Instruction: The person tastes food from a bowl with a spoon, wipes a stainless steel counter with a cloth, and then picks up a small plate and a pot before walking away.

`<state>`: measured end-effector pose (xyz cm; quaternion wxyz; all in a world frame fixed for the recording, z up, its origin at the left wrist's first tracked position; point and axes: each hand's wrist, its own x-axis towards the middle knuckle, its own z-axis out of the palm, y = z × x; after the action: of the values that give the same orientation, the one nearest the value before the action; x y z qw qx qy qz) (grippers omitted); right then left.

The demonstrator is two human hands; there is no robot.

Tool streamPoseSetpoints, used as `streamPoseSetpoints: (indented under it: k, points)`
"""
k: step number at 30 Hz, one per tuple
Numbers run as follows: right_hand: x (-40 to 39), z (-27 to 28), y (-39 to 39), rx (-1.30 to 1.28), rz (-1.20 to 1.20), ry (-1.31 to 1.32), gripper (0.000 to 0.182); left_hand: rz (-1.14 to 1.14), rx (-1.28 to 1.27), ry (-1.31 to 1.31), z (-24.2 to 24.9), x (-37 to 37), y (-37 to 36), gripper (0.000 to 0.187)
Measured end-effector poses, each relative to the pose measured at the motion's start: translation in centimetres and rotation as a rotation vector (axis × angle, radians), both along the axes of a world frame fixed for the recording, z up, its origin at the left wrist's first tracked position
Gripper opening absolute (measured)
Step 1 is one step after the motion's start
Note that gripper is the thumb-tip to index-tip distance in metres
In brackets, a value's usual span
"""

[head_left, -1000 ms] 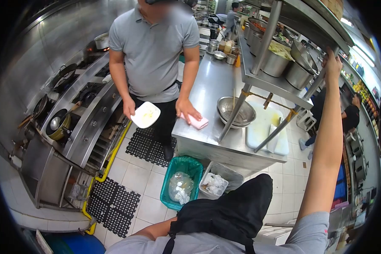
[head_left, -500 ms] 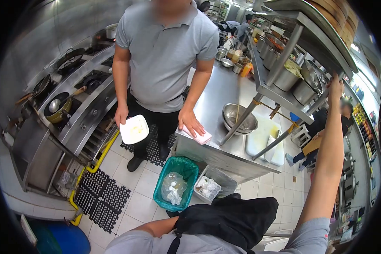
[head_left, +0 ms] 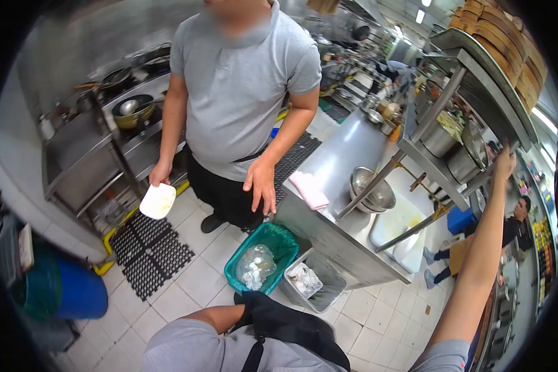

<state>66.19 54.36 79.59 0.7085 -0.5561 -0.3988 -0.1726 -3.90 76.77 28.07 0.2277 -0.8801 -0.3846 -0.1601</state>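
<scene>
My right arm reaches up to the metal shelf rack [head_left: 459, 149], where my right hand [head_left: 505, 162] is closed around its post, just under the top shelf. My left upper arm bends down beside my body; the left hand itself is out of sight. Facing me, a co-worker in a grey shirt [head_left: 242, 93] holds a white square dish [head_left: 158, 201] with yellowish food bits in it. The co-worker's other hand [head_left: 261, 186] hangs spread above a green-lined bin [head_left: 232, 266]. A folded pink cloth [head_left: 309, 190] lies on the steel counter's [head_left: 347, 146] corner.
A grey bin [head_left: 332, 288] with crumpled waste stands beside the green one. Metal bowls [head_left: 372, 189] and a white cutting board [head_left: 394, 229] sit under the rack. Bamboo steamers [head_left: 502, 37] are stacked on top. At left are a blue barrel [head_left: 84, 285] and black floor mats [head_left: 149, 248].
The co-worker's hand has left the cloth, which stays on the counter, and the dish is lower. My view has shifted, showing more of the floor at left. My right hand stays on the post.
</scene>
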Motion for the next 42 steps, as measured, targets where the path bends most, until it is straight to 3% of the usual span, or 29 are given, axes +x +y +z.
streamPoseSetpoints:
  k: [5,7,8,11,14,15,19,21,24,30,35,38,40,41,42]
  points:
    - [-0.2,-0.5,-0.4,-0.087,0.024,-0.048,0.041,0.197,0.045,0.061,2.6,-5.5,-10.4,0.014]
    - [1.3,-0.3,0.1,-0.140,0.115,-0.129,0.043,0.261,0.102,0.083,6.5,-6.2,-13.7,0.014]
    - [1.1,-0.5,0.0,-0.190,0.003,-0.078,0.045,0.286,0.133,0.100,8.5,-6.5,-15.1,0.014]
    - [2.1,-2.0,0.6,-0.089,-0.120,-0.321,0.047,0.315,0.209,0.205,15.0,-7.6,-19.0,0.014]
    - [1.0,-3.4,-0.1,-0.119,-0.112,-0.317,0.045,0.367,0.211,0.293,17.5,-10.2,-24.6,0.014]
    - [2.1,-4.0,1.1,-0.012,-0.148,-0.421,0.045,0.395,0.199,0.308,17.6,-11.3,-27.0,0.014]
    - [4.2,-5.3,3.2,-0.157,-0.131,-0.336,0.047,0.518,0.146,0.339,16.8,-15.6,-36.6,0.014]
    - [5.8,-6.3,5.2,-0.062,-0.229,-0.496,0.041,0.574,0.132,0.342,16.6,-16.9,-41.0,0.014]
    - [5.8,-6.4,5.6,-0.046,-0.214,-0.508,0.043,0.658,0.144,0.333,17.6,-18.5,-45.9,0.014]
    - [7.0,-6.7,6.4,-0.028,-0.103,-0.485,0.039,0.820,0.255,0.342,24.1,-23.5,-51.0,0.014]
    - [8.4,-6.7,7.8,-0.132,-0.245,-0.450,0.044,0.896,0.248,0.324,23.3,-26.3,-54.1,0.013]
    - [5.4,-7.3,4.7,-0.337,-0.311,-0.357,0.048,0.923,0.206,0.321,21.0,-28.9,-56.2,0.013]
    - [-3.4,-10.2,-1.1,-0.046,-0.457,-0.425,0.054,0.943,0.168,0.311,18.6,-31.2,-58.0,0.013]
    - [-10.5,-12.4,-5.6,-0.066,-0.400,-0.372,0.052,0.953,0.148,0.298,17.0,-32.3,-58.9,0.013]
    - [-15.9,-16.3,-8.4,0.142,-0.327,-0.500,0.052,0.963,0.133,0.288,15.7,-33.5,-60.0,0.013]
